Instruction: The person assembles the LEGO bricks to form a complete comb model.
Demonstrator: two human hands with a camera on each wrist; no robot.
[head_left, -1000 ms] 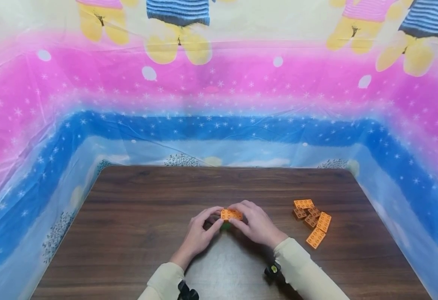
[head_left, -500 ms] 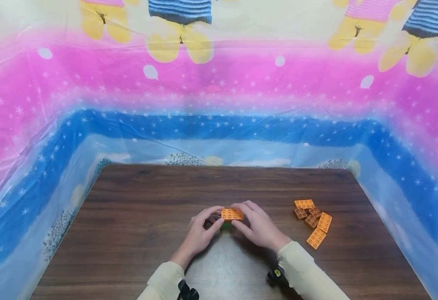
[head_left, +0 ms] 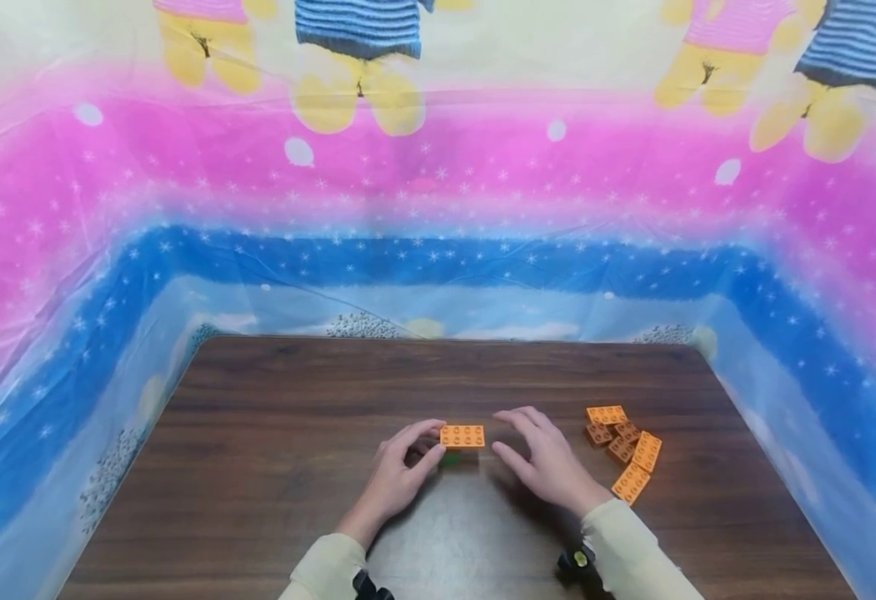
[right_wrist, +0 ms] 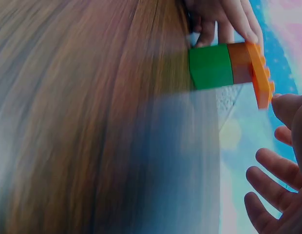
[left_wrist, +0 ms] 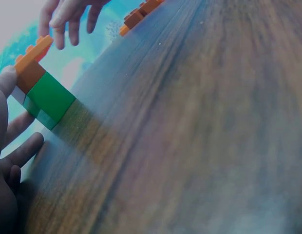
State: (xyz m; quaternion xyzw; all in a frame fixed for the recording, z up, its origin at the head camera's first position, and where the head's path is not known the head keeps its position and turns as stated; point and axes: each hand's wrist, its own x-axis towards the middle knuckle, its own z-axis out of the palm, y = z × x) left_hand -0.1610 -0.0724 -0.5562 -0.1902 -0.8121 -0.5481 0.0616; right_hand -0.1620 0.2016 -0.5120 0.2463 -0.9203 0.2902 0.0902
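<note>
On a brown wood-grain desk (head_left: 257, 517), the right hand (head_left: 553, 460) hovers, fingers relaxed; the left hand (head_left: 398, 468) pinches a green, brown and orange plastic brick stack (head_left: 463, 436) midway between side edges. Loose orange and brown bricks (head_left: 646, 451) lie nearer the right edge.
</note>
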